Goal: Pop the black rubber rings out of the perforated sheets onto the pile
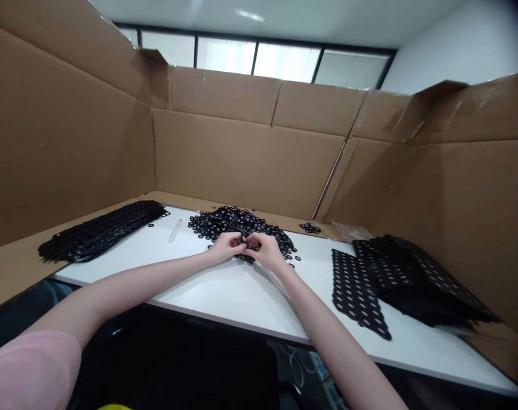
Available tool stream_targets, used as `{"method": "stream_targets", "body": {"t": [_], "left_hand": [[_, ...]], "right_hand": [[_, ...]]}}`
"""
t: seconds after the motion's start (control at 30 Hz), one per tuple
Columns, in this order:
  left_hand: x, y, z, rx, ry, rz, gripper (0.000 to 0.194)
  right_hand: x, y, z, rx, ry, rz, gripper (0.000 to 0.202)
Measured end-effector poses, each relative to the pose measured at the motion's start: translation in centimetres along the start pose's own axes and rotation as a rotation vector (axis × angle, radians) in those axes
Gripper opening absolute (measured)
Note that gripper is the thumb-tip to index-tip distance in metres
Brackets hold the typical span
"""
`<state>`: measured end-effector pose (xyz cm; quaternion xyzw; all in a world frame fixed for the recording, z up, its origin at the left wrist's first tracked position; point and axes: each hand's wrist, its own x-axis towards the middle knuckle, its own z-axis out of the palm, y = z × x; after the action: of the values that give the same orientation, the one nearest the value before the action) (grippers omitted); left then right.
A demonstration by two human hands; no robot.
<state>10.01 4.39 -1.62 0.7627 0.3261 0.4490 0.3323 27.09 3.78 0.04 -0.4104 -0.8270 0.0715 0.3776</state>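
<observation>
A heap of small black rings (228,219) lies at the middle of the white table (216,293). At the heap's near edge, my left hand (228,247) and my right hand (262,249) meet, fingertips pinched together. Between them is a small black ring (244,240), and both hands appear closed on it. My fingers partly cover it, so its exact shape is hard to tell. More black rings show just beneath and behind the fingers.
A stack of black perforated sheets (109,230) lies at the left. More perforated sheets (412,273) are piled at the right, beside a single sheet (357,290). A whitish pen-like tool (175,230) and a small ring cluster (310,228) lie farther back. Cardboard walls (241,159) surround the table.
</observation>
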Motion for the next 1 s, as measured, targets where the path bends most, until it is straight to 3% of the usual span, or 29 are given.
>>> {"method": "stream_targets", "body": {"t": [0.17, 0.47, 1.0], "left_hand": [[0.2, -0.2, -0.2, -0.022, 0.025, 0.0, 0.014], [0.1, -0.3, -0.3, -0.017, -0.008, 0.009, 0.013], [0.6, -0.5, -0.2, -0.026, 0.035, -0.023, 0.011]], "right_hand": [[0.2, 0.3, -0.3, 0.097, -0.066, -0.007, 0.018], [0.0, -0.3, -0.5, 0.087, -0.073, -0.004, 0.018], [0.1, -2.1, 0.8, -0.249, 0.024, 0.06, 0.014]]}}
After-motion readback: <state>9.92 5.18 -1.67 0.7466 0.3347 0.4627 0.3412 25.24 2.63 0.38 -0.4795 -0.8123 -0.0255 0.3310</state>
